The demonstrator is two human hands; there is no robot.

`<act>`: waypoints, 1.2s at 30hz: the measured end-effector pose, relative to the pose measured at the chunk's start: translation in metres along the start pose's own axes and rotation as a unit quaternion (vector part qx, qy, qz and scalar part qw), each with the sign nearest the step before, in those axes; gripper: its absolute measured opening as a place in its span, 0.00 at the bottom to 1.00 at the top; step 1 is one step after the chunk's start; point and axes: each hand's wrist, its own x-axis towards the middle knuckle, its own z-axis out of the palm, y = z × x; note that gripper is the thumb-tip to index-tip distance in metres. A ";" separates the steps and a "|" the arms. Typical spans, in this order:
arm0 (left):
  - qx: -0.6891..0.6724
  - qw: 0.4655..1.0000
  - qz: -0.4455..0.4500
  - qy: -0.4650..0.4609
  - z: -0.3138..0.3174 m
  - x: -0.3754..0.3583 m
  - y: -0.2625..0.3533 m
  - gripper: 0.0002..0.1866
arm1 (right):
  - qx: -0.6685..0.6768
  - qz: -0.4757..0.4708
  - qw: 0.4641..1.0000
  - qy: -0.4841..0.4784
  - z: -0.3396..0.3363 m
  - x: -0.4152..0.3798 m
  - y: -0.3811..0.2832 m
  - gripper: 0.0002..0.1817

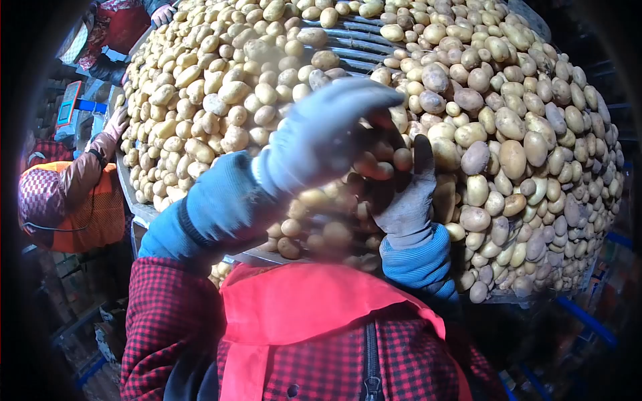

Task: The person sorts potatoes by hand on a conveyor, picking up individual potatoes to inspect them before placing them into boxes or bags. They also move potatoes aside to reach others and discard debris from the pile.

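Both of my hands wear grey gloves with dark palms, over a wide heap of potatoes (511, 160). My left hand (328, 130) is raised, its fingers stretched out to the right and slightly curved; motion blurs it, and nothing shows in its grip. Facing it, my right hand (406, 200) has its thumb pointing up and its palm in shadow. Its fingers curl around a few small potatoes (381, 170); the exact number is hidden. Below the hands, more potatoes (291, 227) lie blurred on a dark slatted surface.
Metal rollers (351, 40) show between potatoes at the far side. At the left edge, a person in an orange apron (100, 207) rests a hand on the rim. Another person in red (124, 30) stands beyond. A device with a teal screen (68, 103) stands between them.
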 end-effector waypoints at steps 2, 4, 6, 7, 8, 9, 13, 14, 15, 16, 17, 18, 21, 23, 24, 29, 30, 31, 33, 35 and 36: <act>0.116 0.983 0.092 -0.111 0.013 0.011 0.001 0.31 | -0.003 -0.009 1.000 0.008 -0.001 -0.002 0.000 0.36; 0.173 0.960 0.125 -0.182 0.032 0.010 0.004 0.39 | -0.011 -0.020 1.000 0.010 0.000 -0.003 -0.002 0.36; 0.182 0.969 0.108 -0.125 0.033 0.005 0.007 0.39 | -0.033 -0.046 0.998 0.015 -0.002 -0.003 -0.004 0.36; 0.186 0.973 0.097 -0.096 0.030 0.001 0.008 0.39 | -0.054 -0.064 0.996 0.020 -0.004 -0.002 -0.001 0.36; 0.171 0.980 0.075 -0.071 0.023 -0.002 0.008 0.42 | -0.100 -0.093 0.990 0.026 -0.007 -0.003 0.001 0.36; 0.162 0.985 0.042 -0.044 0.016 -0.006 0.012 0.46 | -0.139 -0.111 0.984 0.024 -0.007 -0.006 0.000 0.36; 0.035 0.986 -0.163 0.020 0.022 -0.045 0.014 0.48 | 0.023 -0.041 0.999 -0.008 -0.005 -0.004 -0.005 0.35; -0.001 0.975 -0.221 0.002 0.025 -0.051 0.018 0.49 | 0.018 -0.043 0.999 0.002 -0.005 -0.005 -0.005 0.33; -0.038 0.960 -0.277 -0.016 0.026 -0.051 0.024 0.51 | 0.013 -0.046 0.999 0.012 -0.001 -0.006 -0.005 0.32; -0.032 0.958 -0.282 -0.039 0.024 -0.050 0.031 0.52 | -0.045 -0.070 0.995 0.050 -0.004 -0.007 -0.002 0.31; -0.014 0.943 -0.326 -0.058 0.025 -0.046 0.039 0.49 | -0.103 -0.094 0.986 0.088 -0.012 -0.007 0.000 0.30; -0.031 0.939 -0.341 -0.037 0.032 -0.047 0.043 0.46 | -0.134 -0.113 0.980 0.096 -0.018 -0.006 0.002 0.29; -0.026 0.971 -0.239 0.016 0.038 -0.060 0.033 0.38 | -0.173 -0.137 0.973 0.068 -0.028 -0.004 0.004 0.30; -0.071 0.976 -0.204 0.028 0.031 -0.071 0.031 0.36 | -0.183 -0.123 0.975 0.030 -0.023 0.000 0.000 0.39; -0.054 0.977 -0.201 0.043 0.025 -0.075 0.031 0.36 | -0.143 -0.114 0.983 0.005 -0.020 -0.002 -0.003 0.41; 0.096 0.939 -0.243 0.224 -0.052 -0.105 -0.003 0.29 | 0.089 -0.023 0.990 -0.107 -0.022 -0.002 -0.011 0.27; 0.230 0.914 -0.265 0.203 -0.075 -0.105 -0.001 0.30 | 0.028 -0.062 0.995 -0.068 -0.025 -0.001 -0.008 0.24; 0.464 0.856 -0.186 0.134 -0.097 -0.116 -0.007 0.33 | -0.063 -0.099 0.992 -0.049 -0.026 0.000 -0.004 0.24; 0.521 0.826 -0.184 0.107 -0.102 -0.136 0.001 0.36 | -0.102 -0.104 0.989 -0.038 -0.023 -0.001 -0.004 0.25; 0.465 0.874 -0.135 0.051 -0.080 -0.142 0.013 0.35 | 0.011 -0.036 0.997 -0.064 -0.015 -0.001 -0.011 0.29; 0.414 0.899 -0.142 -0.020 -0.061 -0.139 0.025 0.37 | 0.009 -0.037 0.997 -0.063 -0.016 0.000 -0.012 0.33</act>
